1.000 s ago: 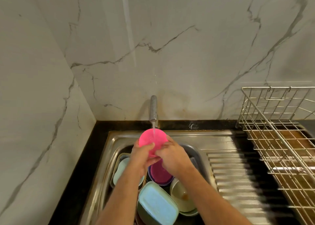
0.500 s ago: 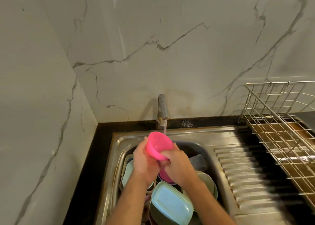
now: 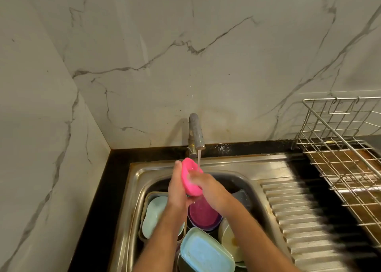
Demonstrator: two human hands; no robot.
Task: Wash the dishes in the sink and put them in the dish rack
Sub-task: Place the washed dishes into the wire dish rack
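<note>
A small pink bowl (image 3: 190, 176) is held on edge under the running tap (image 3: 196, 136), over the steel sink (image 3: 144, 173). My left hand (image 3: 177, 186) grips its left side and my right hand (image 3: 203, 184) presses against its right side, fingers on the rim. Water falls onto the bowl. Below my hands the sink holds several dishes: a purple bowl (image 3: 204, 214) with pink inside, a pale green dish (image 3: 153, 216), a blue rectangular container (image 3: 204, 251) and a cream plate (image 3: 228, 238). The wire dish rack (image 3: 340, 148) stands at the right with nothing visible in it.
A ribbed steel drainboard (image 3: 299, 214) lies between the sink and the rack. Black countertop (image 3: 103, 189) borders the sink on the left and behind. Marble walls close the corner at left and back.
The pink bowl has been turned from facing me to standing on edge under the water stream. Both hands stayed on it. The camera view has tilted slightly.
</note>
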